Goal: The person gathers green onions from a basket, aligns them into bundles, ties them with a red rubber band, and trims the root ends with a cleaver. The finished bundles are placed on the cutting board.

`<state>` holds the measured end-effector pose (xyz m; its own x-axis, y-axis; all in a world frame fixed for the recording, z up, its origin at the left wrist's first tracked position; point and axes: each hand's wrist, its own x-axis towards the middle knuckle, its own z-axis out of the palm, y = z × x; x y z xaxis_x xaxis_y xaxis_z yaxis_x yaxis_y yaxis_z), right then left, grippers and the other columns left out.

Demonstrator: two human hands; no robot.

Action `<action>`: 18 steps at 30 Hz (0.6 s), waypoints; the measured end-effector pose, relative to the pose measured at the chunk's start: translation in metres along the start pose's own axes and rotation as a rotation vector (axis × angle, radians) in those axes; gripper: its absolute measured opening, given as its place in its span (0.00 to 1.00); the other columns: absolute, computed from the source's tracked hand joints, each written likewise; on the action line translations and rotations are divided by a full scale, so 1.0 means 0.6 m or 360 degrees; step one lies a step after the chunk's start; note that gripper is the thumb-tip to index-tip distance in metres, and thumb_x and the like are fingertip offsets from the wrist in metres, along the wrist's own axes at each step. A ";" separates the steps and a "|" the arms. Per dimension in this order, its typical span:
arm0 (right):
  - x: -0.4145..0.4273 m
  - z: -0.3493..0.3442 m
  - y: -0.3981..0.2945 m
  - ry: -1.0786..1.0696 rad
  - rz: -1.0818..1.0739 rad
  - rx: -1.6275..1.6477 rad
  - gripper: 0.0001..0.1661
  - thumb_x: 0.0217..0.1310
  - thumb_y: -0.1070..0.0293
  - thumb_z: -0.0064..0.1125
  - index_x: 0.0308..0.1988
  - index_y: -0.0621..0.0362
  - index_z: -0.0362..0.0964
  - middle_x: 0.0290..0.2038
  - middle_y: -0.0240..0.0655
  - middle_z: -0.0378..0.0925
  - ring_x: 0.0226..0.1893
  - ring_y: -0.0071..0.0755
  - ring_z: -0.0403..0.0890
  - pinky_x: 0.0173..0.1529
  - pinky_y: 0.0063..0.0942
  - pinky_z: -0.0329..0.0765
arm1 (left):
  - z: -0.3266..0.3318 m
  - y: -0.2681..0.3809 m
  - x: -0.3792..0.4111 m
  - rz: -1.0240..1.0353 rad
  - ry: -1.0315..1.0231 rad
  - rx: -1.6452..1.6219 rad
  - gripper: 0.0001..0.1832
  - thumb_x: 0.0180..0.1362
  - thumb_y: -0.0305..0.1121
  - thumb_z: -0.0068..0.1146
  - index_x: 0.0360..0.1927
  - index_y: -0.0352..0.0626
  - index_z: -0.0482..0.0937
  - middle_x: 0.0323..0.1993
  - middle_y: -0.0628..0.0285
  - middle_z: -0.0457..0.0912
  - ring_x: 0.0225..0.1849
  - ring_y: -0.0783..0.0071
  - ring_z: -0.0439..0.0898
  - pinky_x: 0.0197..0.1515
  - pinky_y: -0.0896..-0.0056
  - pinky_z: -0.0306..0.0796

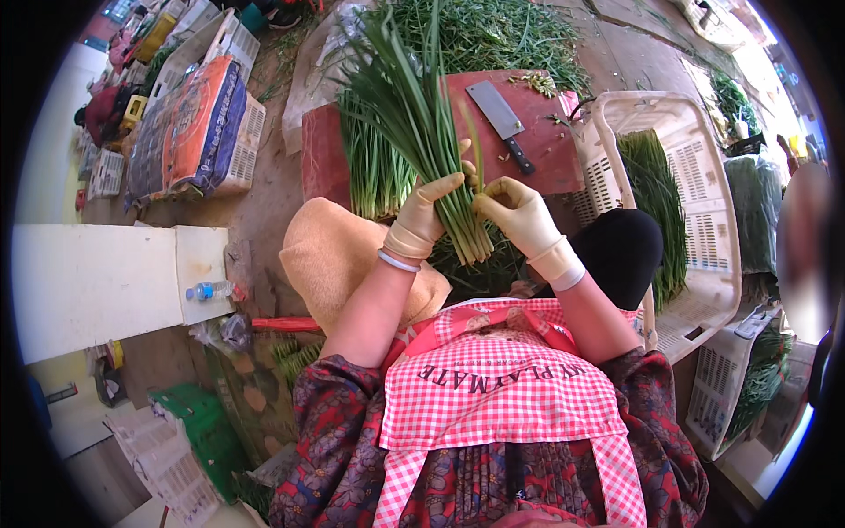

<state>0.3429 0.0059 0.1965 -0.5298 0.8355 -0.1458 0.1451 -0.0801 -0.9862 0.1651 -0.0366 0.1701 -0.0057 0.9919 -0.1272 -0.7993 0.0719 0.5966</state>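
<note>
My left hand (pixel 422 211), in a pale rubber glove, is closed around a bunch of garlic chives (pixel 432 142). The cut stem ends point down towards my lap and the green leaves fan out beyond the hand. Thumb and forefinger of my gloved right hand (pixel 518 214) pinch a single yellowed leaf (pixel 476 142) beside the bunch. Under the held leaves, more chives (pixel 376 165) lie on a red board (pixel 320 148). A cleaver (pixel 496 111) with a black handle rests on the board's right part, near small trimmed stem pieces (pixel 538 83).
A white plastic crate (pixel 709 218) at my right holds chives (pixel 650 198) stacked along one side. Beyond the board lies a heap of loose green leaves (pixel 488 33). To the left are covered crates (pixel 178 125) and a white ledge (pixel 99 284) with a plastic bottle (pixel 210 290).
</note>
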 end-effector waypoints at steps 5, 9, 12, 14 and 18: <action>-0.008 0.014 -0.011 -0.0021 -0.0017 0.0659 0.07 0.67 0.71 0.63 0.40 0.65 0.76 0.39 0.35 0.85 0.41 0.22 0.82 0.51 0.25 0.78 | -0.025 0.011 0.013 0.0051 -0.0022 -0.0366 0.30 0.62 0.25 0.60 0.68 0.37 0.66 0.39 0.66 0.77 0.41 0.74 0.79 0.53 0.65 0.75; -0.023 0.010 -0.030 -0.0274 0.0043 0.0821 0.07 0.68 0.71 0.61 0.39 0.64 0.74 0.38 0.39 0.85 0.40 0.26 0.84 0.51 0.26 0.78 | -0.049 0.032 0.021 0.0076 -0.0076 -0.0726 0.26 0.65 0.23 0.57 0.67 0.38 0.68 0.37 0.68 0.77 0.39 0.79 0.78 0.50 0.69 0.76; -0.032 -0.009 -0.017 -0.0408 0.0206 0.0660 0.07 0.69 0.70 0.59 0.39 0.63 0.73 0.36 0.40 0.85 0.38 0.28 0.85 0.50 0.26 0.79 | -0.050 0.055 0.017 0.0216 -0.0073 -0.0448 0.25 0.64 0.24 0.58 0.65 0.39 0.70 0.36 0.67 0.77 0.37 0.80 0.77 0.49 0.70 0.76; -0.031 -0.028 0.019 -0.0421 0.0325 0.0522 0.09 0.68 0.69 0.60 0.40 0.65 0.74 0.34 0.38 0.85 0.37 0.27 0.85 0.47 0.26 0.79 | -0.047 0.064 0.014 0.0276 -0.0033 -0.0407 0.25 0.63 0.23 0.59 0.64 0.40 0.70 0.35 0.68 0.77 0.36 0.80 0.77 0.48 0.71 0.76; -0.060 -0.051 0.050 -0.0688 0.0348 -0.1080 0.22 0.61 0.58 0.67 0.45 0.65 0.75 0.37 0.44 0.85 0.41 0.41 0.86 0.49 0.33 0.80 | -0.059 0.100 0.006 0.0448 0.0094 -0.0253 0.27 0.62 0.22 0.60 0.65 0.42 0.70 0.34 0.71 0.75 0.36 0.79 0.78 0.45 0.71 0.78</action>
<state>0.3917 -0.0101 0.1746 -0.6852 0.5457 -0.4823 0.6808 0.2446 -0.6904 0.0958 -0.0327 0.1777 -0.2709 0.9623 -0.0235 -0.8451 -0.2261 0.4845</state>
